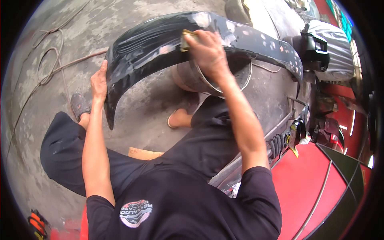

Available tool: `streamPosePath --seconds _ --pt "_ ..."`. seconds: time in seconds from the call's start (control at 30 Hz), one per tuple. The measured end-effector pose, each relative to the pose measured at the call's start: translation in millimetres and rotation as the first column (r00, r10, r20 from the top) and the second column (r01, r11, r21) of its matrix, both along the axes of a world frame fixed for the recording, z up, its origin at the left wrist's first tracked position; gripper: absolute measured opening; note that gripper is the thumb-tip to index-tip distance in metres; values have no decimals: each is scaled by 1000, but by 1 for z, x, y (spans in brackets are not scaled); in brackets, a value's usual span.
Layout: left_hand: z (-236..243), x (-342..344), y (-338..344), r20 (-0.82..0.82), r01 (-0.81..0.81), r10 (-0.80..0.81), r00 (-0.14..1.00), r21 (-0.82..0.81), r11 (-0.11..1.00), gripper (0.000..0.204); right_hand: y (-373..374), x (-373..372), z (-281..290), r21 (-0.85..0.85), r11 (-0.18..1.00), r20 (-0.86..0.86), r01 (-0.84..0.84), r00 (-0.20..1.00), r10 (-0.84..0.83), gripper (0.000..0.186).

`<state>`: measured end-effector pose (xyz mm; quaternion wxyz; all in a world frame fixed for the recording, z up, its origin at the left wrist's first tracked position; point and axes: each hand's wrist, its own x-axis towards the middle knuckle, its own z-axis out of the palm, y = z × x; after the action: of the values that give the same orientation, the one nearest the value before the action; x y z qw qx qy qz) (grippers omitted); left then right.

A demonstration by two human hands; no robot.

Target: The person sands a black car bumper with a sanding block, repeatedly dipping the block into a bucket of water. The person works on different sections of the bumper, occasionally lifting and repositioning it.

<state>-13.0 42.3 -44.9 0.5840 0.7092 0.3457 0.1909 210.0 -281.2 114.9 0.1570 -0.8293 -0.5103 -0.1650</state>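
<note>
A long, curved black car bumper [144, 42] lies across in front of me, with pale, scuffed patches over its surface. Its left end is steadied by my left hand [99, 83], whose fingers close round the outer edge with the thumb up. My right hand [208, 54] presses a folded piece of yellow-brown sandpaper [185, 41] flat on the upper middle of the panel. Whether a block sits inside the sandpaper is hidden. Under the bumper's middle stands a round, drum-like container [188, 78], partly covered by my right forearm.
A long hose [60, 68] loops over the concrete floor at left. To the right are a metal frame [280, 124], a red panel [308, 188], a black plastic part [316, 50] and a silver-covered bulk [336, 48]. Cardboard [145, 153] lies between my legs.
</note>
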Motion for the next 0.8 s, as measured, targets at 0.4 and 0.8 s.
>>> streamPosePath --seconds 0.4,0.8 --pt "-1 -5 0 -21 -32 31 999 -46 998 81 -6 -5 -1 11 1000 8 -20 1000 20 57" --pt "11 -5 -2 -59 -29 27 998 -21 999 86 8 -18 9 -14 992 -113 -126 986 124 54"
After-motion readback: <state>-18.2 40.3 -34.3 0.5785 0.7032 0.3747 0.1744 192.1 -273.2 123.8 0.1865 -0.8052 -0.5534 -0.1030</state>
